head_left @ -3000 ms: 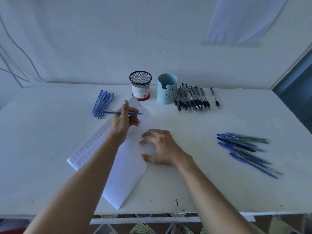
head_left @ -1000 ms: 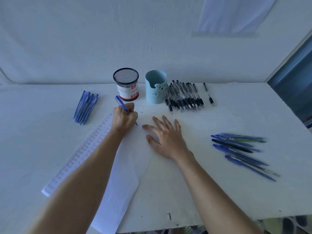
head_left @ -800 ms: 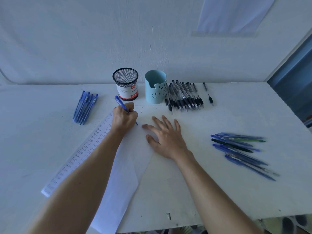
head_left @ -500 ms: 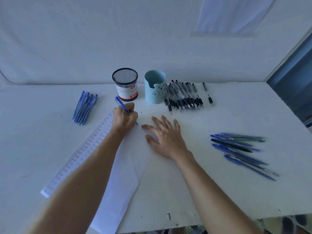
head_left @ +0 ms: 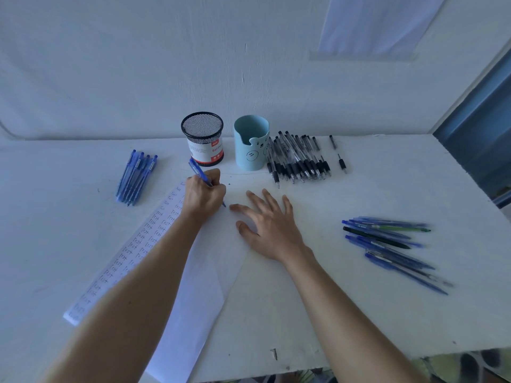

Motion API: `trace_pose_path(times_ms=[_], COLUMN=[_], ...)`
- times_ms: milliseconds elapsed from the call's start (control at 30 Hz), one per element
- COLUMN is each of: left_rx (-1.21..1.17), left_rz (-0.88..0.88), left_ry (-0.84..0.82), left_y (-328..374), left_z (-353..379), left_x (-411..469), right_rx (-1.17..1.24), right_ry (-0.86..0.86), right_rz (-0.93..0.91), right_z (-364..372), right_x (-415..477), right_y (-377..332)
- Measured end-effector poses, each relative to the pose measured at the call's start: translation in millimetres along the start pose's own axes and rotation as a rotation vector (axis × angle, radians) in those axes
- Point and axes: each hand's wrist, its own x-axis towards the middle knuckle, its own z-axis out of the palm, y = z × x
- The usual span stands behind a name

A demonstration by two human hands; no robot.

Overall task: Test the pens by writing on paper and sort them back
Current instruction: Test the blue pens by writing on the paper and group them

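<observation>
A blue pen (head_left: 199, 172) is pinched in the curled fingers of the left hand (head_left: 204, 195), its tip down on the sheet of paper (head_left: 210, 261) near the sheet's far corner and its barrel slanting up and away toward the far left. The paper lies slantwise on the white table (head_left: 359, 313), with columns of small handwritten words running along its left edge. The right hand (head_left: 269, 223) lies flat on the paper just right of the pen tip, fingers straight and spread, holding nothing. Behind the hands stand a black mesh cup (head_left: 203, 138) and, just to its right, a light blue holder (head_left: 251, 142). A row of black pens (head_left: 298, 160) lies right of the holder, a small bundle of blue pens (head_left: 136, 176) lies at the far left, and a loose heap of mostly blue pens (head_left: 390, 244) lies at the right.
</observation>
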Motion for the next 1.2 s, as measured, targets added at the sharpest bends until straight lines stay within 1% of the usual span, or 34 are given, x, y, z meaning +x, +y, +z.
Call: trace_pose_path(times_ms=[200, 300, 367, 433, 500, 567, 633, 800, 867, 1067, 1200], left_rx=[0.008, -0.007, -0.125, -0.33, -0.503, -0.559, -0.575, -0.646, -0.651, -0.535, -0.461], left_rz=[0.039, 0.008, -0.107, -0.192, -0.203, -0.214, -0.237, -0.225, -0.222, -0.223, -0.287], left_ry=[0.014, 0.02, 0.041, 0.089, 0.117, 0.137, 0.144, 0.02, 0.003, 0.008, -0.002], left_y=[-3, -6, -6, -5, -4, -3, -1, -6, -6, -8, -12], left_z=[1, 1, -3, -8, -11, -12, -12, -25, -33, -42, -43], left_x=[0, 2, 4, 6, 7, 9, 10, 9, 8, 4, 3], right_rx=[-0.007, -0.002, -0.004, -0.009, -0.007, -0.004, -0.004, -0.032, -0.05, -0.003, 0.008], right_ry=[-0.006, -0.002, -0.006, -0.01, -0.014, -0.015, -0.007, -0.011, -0.02, -0.034, -0.05], right_rz=[0.003, 0.004, 0.004, 0.003, 0.001, -0.001, -0.005, 0.01, 0.016, 0.04, 0.062], right_z=[0, 0, 0, -1, -2, -2, -2, -2, -1, -2, -3], right_x=[0, 0, 0, 0, 0, 0, 0, 0, 0, 0, 2], right_y=[0, 0, 0, 0, 0, 0, 0, 0, -1, -2, -3])
